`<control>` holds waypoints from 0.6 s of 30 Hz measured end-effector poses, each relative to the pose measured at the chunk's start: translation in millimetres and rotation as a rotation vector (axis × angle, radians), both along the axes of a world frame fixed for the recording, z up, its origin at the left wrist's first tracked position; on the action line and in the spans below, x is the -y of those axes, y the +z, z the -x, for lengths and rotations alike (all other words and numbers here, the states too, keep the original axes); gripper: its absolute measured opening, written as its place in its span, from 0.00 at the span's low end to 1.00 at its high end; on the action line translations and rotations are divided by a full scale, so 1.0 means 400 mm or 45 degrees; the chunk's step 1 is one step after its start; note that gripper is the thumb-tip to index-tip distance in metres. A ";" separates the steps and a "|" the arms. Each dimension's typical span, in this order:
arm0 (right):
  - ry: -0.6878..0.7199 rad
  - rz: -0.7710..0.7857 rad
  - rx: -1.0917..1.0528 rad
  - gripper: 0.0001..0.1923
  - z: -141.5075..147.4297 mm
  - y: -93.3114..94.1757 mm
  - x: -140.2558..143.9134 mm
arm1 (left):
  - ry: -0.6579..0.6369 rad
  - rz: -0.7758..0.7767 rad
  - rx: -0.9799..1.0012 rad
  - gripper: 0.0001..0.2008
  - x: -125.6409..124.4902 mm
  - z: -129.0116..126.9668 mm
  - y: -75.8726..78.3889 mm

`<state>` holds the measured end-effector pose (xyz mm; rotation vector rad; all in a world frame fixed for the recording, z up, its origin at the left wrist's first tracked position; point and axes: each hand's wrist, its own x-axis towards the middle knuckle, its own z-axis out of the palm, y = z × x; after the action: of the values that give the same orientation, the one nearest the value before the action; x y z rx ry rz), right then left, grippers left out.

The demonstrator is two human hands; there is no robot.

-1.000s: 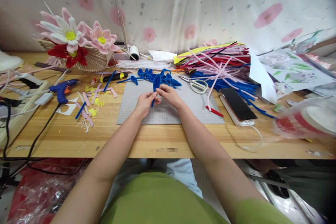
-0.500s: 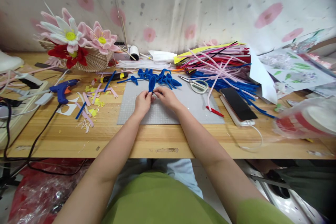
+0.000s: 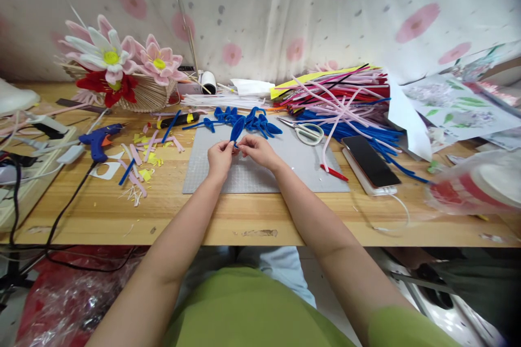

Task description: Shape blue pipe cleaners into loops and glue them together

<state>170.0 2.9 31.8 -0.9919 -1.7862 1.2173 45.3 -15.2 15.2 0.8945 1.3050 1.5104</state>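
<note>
Between my fingertips stands a blue pipe-cleaner petal (image 3: 237, 128), a pointed loop of fuzzy stem. My left hand (image 3: 220, 159) pinches its lower end between thumb and forefinger. Close beside it, my right hand (image 3: 256, 150) has thumb and fingers pressed together at the petal's base; a short bit of blue stem shows there. Both hands are over the grey cutting mat (image 3: 260, 181). Just behind them lies a cluster of bent blue pipe-cleaner pieces (image 3: 256, 120). Scissors (image 3: 307, 133) with pale handles rest to the right on the mat.
Left are a blue glue gun (image 3: 97, 141), pink and yellow scraps (image 3: 148, 160) and a basket (image 3: 150, 92) of fuzzy flowers. On the right are piled pipe cleaners (image 3: 337, 95), a phone (image 3: 370, 160) on a white power bank, and a plastic-wrapped cup (image 3: 476, 187).
The blue petal has tilted slightly to the right, and my fingers have shifted a little at its base. The view has moved very slightly; the rest of the table looks the same.
</note>
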 end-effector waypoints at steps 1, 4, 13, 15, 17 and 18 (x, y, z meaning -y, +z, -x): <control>0.022 0.021 -0.040 0.06 -0.001 0.000 -0.001 | 0.001 0.012 0.063 0.06 0.001 0.000 0.007; 0.019 0.070 -0.128 0.10 -0.005 -0.001 0.000 | -0.046 0.030 0.155 0.08 0.005 0.002 0.022; -0.304 0.200 -0.295 0.17 0.001 -0.009 -0.007 | -0.181 -0.011 -0.066 0.11 0.019 -0.002 0.013; -0.278 0.265 -0.348 0.17 0.003 -0.011 -0.008 | -0.239 0.044 -0.044 0.10 0.022 -0.004 0.015; -0.233 0.336 -0.367 0.18 0.003 -0.011 -0.008 | -0.290 0.106 -0.006 0.10 0.025 -0.005 0.020; -0.215 0.364 -0.366 0.18 0.003 -0.011 -0.007 | -0.305 0.127 0.008 0.09 0.026 -0.005 0.023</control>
<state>169.0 5.6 27.3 -1.0421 -1.3051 1.4519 47.4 -25.8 24.4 0.9450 1.2106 1.2510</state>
